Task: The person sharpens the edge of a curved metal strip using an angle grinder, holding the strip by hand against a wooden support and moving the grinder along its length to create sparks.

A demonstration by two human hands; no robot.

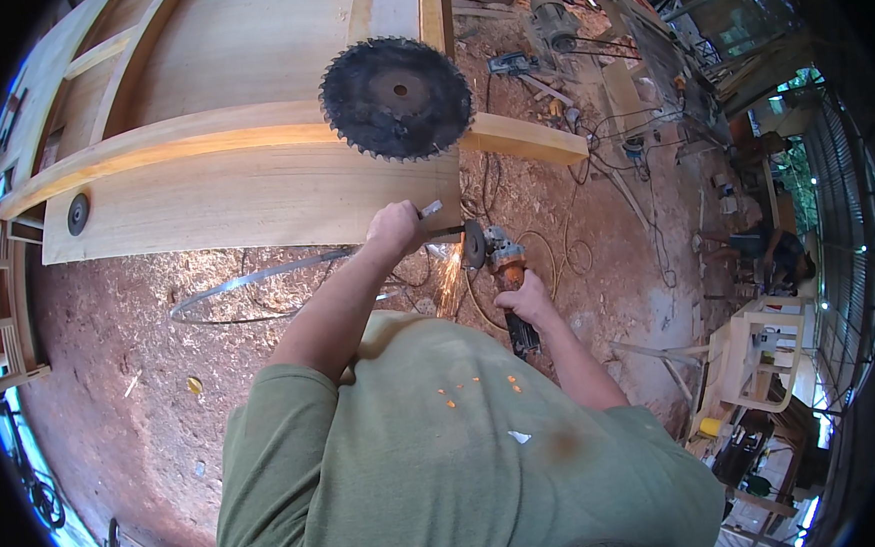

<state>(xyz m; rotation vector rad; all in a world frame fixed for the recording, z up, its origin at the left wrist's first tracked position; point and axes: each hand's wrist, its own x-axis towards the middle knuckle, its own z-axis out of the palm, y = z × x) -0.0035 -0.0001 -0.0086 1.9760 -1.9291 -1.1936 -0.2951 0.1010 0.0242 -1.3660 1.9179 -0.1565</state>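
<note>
Presently, right hand [526,299] is wrapped round orange-and-black angle grinder [508,259], just right of left hand [395,227], which is closed on a pale-tipped strip [432,210], sparks [450,281] spraying nearward from grinding disc [474,245], toothed saw blade [395,104] on far beam [229,132]

My shirt [420,475] dull olive green, marked with orange flecks, one white patch and a brown blotch, my grinder [510,269] orange and black, silvery grey toward its disc [475,245], sparks [451,278] orange, saw blade [398,115] black, board [253,200] pale tan with faint grain, ground [144,392] reddish brown
</note>
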